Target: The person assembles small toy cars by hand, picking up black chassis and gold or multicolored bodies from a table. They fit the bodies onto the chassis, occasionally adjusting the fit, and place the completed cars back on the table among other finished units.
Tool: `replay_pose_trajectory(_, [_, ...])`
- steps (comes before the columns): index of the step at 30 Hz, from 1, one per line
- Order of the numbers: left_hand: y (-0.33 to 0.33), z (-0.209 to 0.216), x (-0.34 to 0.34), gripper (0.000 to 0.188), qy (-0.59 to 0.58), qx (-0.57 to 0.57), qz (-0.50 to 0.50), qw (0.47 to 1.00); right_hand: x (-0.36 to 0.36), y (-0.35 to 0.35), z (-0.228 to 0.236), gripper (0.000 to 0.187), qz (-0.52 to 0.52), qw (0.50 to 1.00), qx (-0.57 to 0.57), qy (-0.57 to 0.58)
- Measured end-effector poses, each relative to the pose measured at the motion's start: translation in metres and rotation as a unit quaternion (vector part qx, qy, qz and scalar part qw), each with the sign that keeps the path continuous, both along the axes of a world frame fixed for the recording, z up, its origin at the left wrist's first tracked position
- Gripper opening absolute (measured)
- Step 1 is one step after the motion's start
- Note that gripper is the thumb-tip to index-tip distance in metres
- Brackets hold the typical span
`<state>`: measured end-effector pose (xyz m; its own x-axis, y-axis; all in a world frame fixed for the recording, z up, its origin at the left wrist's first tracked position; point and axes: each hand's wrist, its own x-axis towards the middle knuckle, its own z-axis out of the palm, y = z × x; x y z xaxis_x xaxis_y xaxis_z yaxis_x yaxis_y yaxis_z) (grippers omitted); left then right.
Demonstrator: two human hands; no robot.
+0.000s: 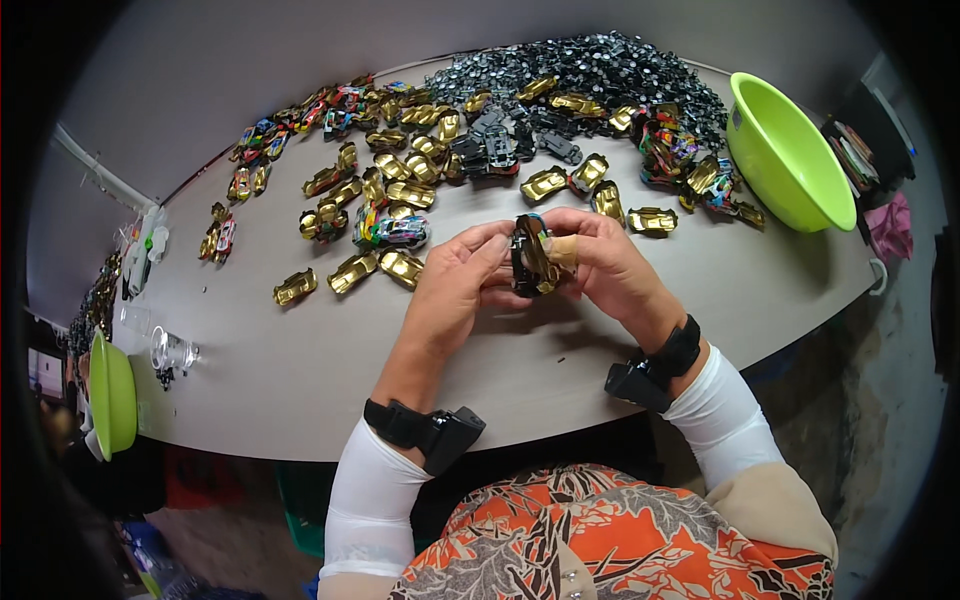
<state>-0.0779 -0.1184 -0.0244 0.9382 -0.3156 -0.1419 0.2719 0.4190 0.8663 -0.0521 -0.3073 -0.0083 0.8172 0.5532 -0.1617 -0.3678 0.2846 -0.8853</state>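
Observation:
A toy car (540,265) with a shiny gold body and a black underside is held above the near middle of the table. The fingers of my left hand (460,275) are closed on its dark side. From the other side, my right hand (605,262) grips the gold body, and a tan wrap covers one of its fingers. Both hands hide parts of the car. Just beyond them lie loose gold car bodies, among them one gold car body (400,267) left of my left hand and another gold car body (652,221) right of my right hand.
Black and silver small parts (600,75) form a big heap at the back. Multicoloured toy cars (330,110) are piled at the far left. A lime-green basin (790,150) stands tilted at the right. Near the left edge, a clear cup (172,350) lies by tiny black pieces.

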Motion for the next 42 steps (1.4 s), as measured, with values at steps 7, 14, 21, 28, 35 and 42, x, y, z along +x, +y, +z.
replay_pose_trajectory(7, [-0.004, -0.002, -0.005, 0.050, 0.015, -0.058, -0.015, 0.998, -0.005, -0.001, 0.007, 0.027, 0.004, 0.998, 0.035, -0.052])
replay_pose_trajectory(14, [-0.002, 0.007, -0.006, 0.045, 0.062, -0.130, -0.028, 0.989, -0.011, 0.000, 0.009, 0.036, -0.034, 0.992, 0.056, -0.108])
replay_pose_trajectory(21, [0.003, 0.004, -0.003, 0.043, 0.011, -0.153, 0.022, 0.988, -0.018, 0.003, 0.016, 0.033, -0.122, 0.961, -0.016, -0.249])
replay_pose_trajectory(28, [-0.001, 0.011, -0.007, 0.045, 0.004, -0.128, 0.026, 0.991, -0.020, 0.009, 0.008, 0.032, -0.128, 0.937, -0.069, -0.319])
replay_pose_trajectory(35, [-0.002, 0.013, -0.008, 0.041, -0.006, -0.100, 0.028, 0.995, -0.023, 0.011, 0.008, 0.032, -0.134, 0.911, -0.116, -0.372])
replay_pose_trajectory(42, [-0.008, 0.019, -0.012, 0.042, -0.041, -0.031, 0.048, 0.997, -0.022, 0.011, 0.010, 0.034, -0.124, 0.886, -0.165, -0.416])
